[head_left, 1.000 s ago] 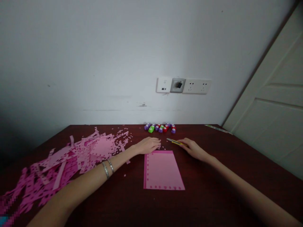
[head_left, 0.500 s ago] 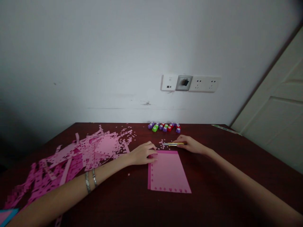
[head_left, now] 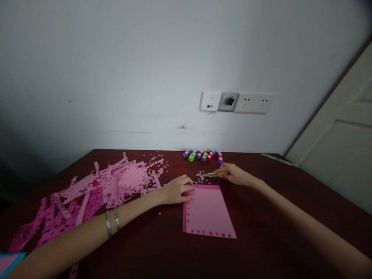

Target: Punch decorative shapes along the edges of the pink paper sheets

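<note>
A light pink sheet point(head_left: 209, 211) with shapes punched along its left and bottom edges lies on a darker pink sheet point(head_left: 185, 217), which shows at the left and top. Across the upper left corner of both rests my left hand point(head_left: 176, 190), its fingers apart and touching the paper. Beyond the top right corner, my right hand point(head_left: 234, 173) is closed around a yellow craft knife point(head_left: 215, 174), its tip pointing left. Small punched paper bits point(head_left: 200, 177) are scattered near the knife's tip.
Pink paper strips and offcuts point(head_left: 124, 178) are heaped on the left of the dark red table point(head_left: 276, 201). Several small purple, green and red craft punches point(head_left: 205, 155) stand by the wall. A ruler-like strip point(head_left: 279, 159) lies back right; a blue-edged pink piece point(head_left: 11, 263) is front left.
My right hand has lifted the craft knife slightly and tilted it. My left hand stays on the paper. The whole view has shifted a little.
</note>
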{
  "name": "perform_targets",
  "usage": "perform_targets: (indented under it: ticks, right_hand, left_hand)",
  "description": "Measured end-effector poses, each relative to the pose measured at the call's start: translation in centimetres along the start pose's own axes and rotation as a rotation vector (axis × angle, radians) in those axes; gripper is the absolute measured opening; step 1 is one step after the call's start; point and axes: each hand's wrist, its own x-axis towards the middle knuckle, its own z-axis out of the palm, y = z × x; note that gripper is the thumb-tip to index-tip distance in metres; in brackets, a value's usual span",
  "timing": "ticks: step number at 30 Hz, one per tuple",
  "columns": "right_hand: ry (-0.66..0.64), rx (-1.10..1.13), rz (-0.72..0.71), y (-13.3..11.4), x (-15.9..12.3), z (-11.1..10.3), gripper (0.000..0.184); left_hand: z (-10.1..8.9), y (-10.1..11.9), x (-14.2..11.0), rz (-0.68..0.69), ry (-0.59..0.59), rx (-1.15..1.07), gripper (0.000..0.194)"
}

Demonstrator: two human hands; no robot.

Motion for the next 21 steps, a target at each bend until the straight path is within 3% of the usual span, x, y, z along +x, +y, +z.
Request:
perform_targets:
  ticks: [3, 8, 13, 17, 21]
  right_hand:
    - [-0.084, 0.040, -0.033, -0.04, 0.00, -0.29, 0.031]
    - [0.011, 0.063, 0.055, -0.07, -0.07, -0.58, 0.029]
    - [-0.148, 0.144, 0.024, -0.42, -0.26, -0.78, 0.031]
    - [-0.035, 0.094, 0.058, -0.27, -0.33, -0.51, 0.030]
    - [-0.144, 0.144, -0.006, -0.33, -0.34, -0.54, 0.033]
  left_hand:
    - [0.01, 0.06, -0.06, 0.014, 0.002, -0.002, 0.032]
    - [0.02, 0.14, -0.21, -0.001, 0.006, -0.010, 0.031]
    - [-0.10, 0.19, -0.19, 0.009, 0.000, -0.011, 0.032]
    - [-0.13, 0.20, -0.16, 0.009, -0.008, 0.000, 0.031]
    - [-0.11, 0.20, -0.17, 0.014, -0.004, 0.010, 0.032]
